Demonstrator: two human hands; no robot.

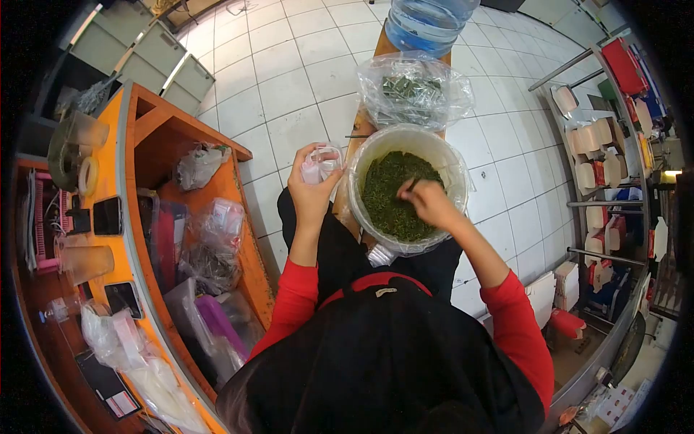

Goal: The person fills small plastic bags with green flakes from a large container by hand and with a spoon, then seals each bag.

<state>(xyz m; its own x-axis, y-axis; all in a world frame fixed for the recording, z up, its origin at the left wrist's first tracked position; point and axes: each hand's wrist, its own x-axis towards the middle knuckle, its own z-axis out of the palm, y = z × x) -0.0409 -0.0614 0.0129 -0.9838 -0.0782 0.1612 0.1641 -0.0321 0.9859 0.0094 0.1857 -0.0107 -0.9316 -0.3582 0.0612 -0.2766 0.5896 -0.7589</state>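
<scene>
My left hand [311, 182] is closed around a small clear plastic cup [322, 165] with pale pinkish-white contents or sides, just left of the bucket. A white bucket [455, 163] lined with clear plastic stands between my knees, holding finely chopped green herbs [390, 195]. Over the herbs, inside the bucket's rim, is my right hand [430, 202], its fingertips pinched together near a small dark bit. What they hold is too small to tell. Beyond the bucket lies a clear plastic bag [412, 90] with dark green contents.
A large blue water bottle [428, 25] stands past the bag on the wooden bench [387, 43]. To the left is an orange counter [148, 267] with phones, cups and plastic bags; its shelf holds packets. A metal rack [607, 206] with boxes is on the right.
</scene>
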